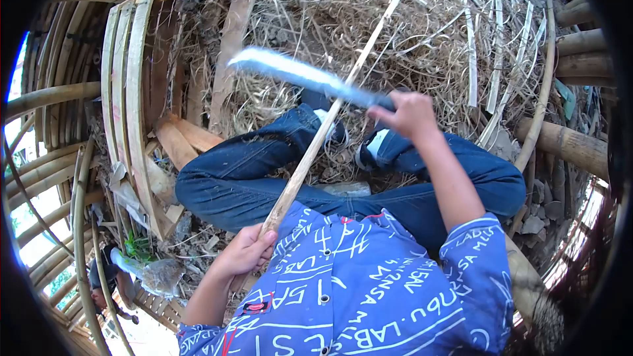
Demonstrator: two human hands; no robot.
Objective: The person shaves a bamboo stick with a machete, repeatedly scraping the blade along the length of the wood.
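Observation:
My left hand is closed round the near end of a long, thin wooden stick, likely bamboo, which slants up and away to the right past my crossed legs. In my right hand is the dark handle of a large knife, its long blade pointing left and blurred by motion. The blade crosses over the stick in this view, above my shoes. Shavings lie on the ground beneath the far part of the stick.
A wooden slatted crate stands at the left. Pale split strips lie on the heap of shavings at the back. Bamboo poles line the right side. Through the slatted wall at lower left, another person shows.

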